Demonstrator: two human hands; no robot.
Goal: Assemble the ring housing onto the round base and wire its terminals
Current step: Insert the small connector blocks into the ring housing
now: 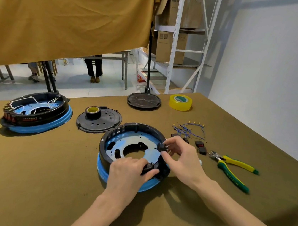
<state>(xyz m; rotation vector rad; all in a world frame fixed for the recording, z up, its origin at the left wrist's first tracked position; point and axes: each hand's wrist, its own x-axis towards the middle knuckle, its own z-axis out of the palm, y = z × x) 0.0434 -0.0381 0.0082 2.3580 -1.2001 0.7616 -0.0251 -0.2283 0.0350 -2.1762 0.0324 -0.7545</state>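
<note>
So the black ring housing (135,130) is sitting on the blue round base (147,187), about mid-table on the olive-brown table (44,175). Left hand (128,173) is curled over the near rim, fingers and thumb gripping a black piece at the ring's wall there. Right hand (178,159) is pinching a small black switch (163,147) between thumb and fingertips, right at the ring's right edge, other fingers loosely spread. Off to the right: a bundle of blue wires (189,129), a few more loose switches (201,146), and yellow-green cutters (232,169). Another wired-up unit (36,115) sits far left, well apart.
</note>
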